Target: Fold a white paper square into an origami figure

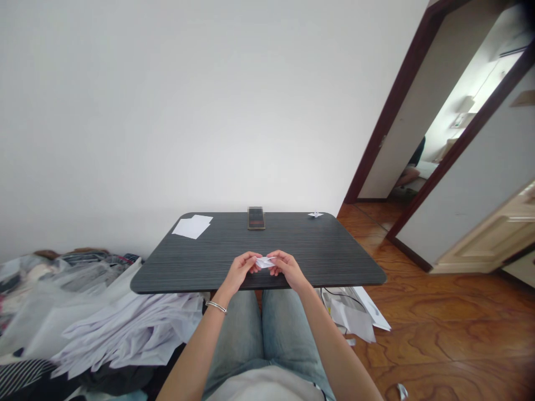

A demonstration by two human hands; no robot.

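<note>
white top (263,384) and blue jeans (240,334) are nearest me, with the dark table (200,267) ahead. my left hand (241,268) is closed in a pinch on one end of the folded white paper (264,262); my right hand (288,266) pinches the opposite end. the workpiece is over the table's near edge. toward the far edge: loose sheets (192,226) left, phone (256,218) centre, small folded piece (315,214) right.

Two hands (242,268), one held paper (264,262), one phone (256,218) (one table (330,253)).
</note>
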